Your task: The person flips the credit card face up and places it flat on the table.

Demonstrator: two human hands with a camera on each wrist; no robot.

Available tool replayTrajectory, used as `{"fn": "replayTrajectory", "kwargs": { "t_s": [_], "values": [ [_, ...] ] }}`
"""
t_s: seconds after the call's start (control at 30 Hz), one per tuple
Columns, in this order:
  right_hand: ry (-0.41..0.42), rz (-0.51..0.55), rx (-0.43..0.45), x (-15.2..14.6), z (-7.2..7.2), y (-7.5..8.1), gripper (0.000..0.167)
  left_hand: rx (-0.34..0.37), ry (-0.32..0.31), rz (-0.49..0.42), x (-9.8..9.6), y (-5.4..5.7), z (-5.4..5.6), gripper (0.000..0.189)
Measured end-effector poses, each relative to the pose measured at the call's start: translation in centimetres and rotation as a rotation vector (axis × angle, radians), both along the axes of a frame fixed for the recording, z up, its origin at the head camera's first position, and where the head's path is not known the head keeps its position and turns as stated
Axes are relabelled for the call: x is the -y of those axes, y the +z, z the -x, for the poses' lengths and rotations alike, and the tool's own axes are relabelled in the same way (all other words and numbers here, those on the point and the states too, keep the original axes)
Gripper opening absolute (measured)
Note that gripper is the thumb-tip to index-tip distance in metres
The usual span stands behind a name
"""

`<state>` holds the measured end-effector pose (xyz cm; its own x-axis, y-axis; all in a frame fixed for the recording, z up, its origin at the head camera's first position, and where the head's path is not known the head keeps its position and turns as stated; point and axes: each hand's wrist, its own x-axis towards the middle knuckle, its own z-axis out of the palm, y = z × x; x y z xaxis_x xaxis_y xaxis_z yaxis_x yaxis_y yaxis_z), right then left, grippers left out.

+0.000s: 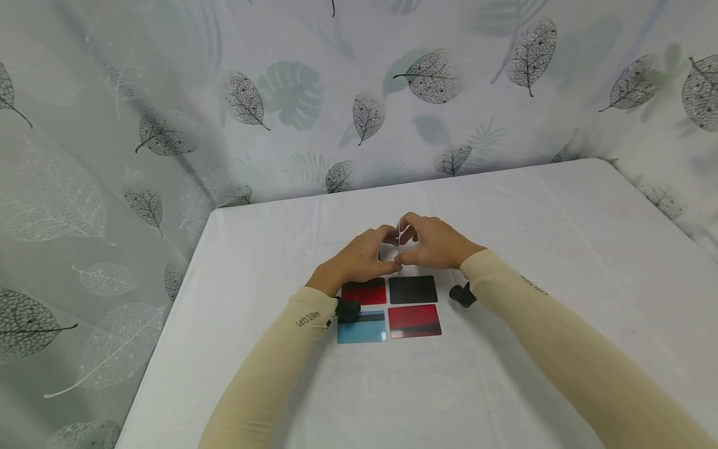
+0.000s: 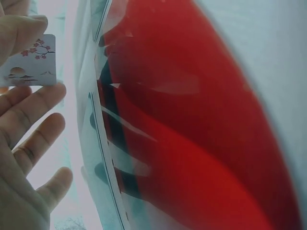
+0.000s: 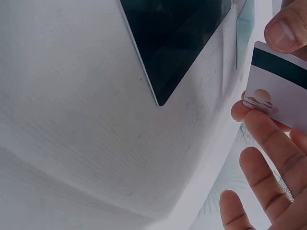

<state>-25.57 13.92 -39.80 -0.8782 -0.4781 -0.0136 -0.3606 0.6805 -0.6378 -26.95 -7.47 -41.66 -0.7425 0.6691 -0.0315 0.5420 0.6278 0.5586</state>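
Observation:
Between my two hands a thin white card stands on edge over the table, seen nearly side-on in the head view. In the left wrist view this card [image 2: 41,60] shows pink blossoms on branches; in the right wrist view its other face [image 3: 283,86] carries a dark stripe. My left hand [image 1: 363,254] pinches one side between thumb and fingers. My right hand [image 1: 436,242] grips the opposite side, thumb at one edge and fingertips at the other. Just below the hands lie a red card with a dark top [image 1: 366,294] and a black card [image 1: 412,289].
Nearer to me are a light blue card [image 1: 361,332] with a dark stripe and a red striped card [image 1: 415,322], forming a grid with the others. A white cloth covers the table [image 1: 269,268]. Leaf-patterned curtains [image 1: 359,75] hang behind and at the left.

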Motion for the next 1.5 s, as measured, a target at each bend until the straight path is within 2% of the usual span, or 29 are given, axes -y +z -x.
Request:
{"fn": "replayTrajectory", "kwargs": {
  "t_s": [0.3,0.77,1.1,1.5],
  "values": [
    [-0.009,-0.014,-0.033,-0.15,-0.06,-0.04,0.053,-0.021,0.007,0.022,0.03,-0.07,0.05,0.064],
    [-0.014,-0.005,-0.064,-0.60,-0.13,0.29,0.064,-0.070,0.019,0.064,0.26,-0.13,0.05,0.060],
    [-0.035,-0.059,-0.089,-0.80,-0.18,0.18,0.064,-0.087,0.054,0.100,0.22,-0.23,0.10,0.062],
    [-0.046,-0.119,-0.137,-0.87,-0.20,0.08,0.063,-0.114,0.056,0.123,0.29,-0.36,0.18,0.058]
  ]
}}
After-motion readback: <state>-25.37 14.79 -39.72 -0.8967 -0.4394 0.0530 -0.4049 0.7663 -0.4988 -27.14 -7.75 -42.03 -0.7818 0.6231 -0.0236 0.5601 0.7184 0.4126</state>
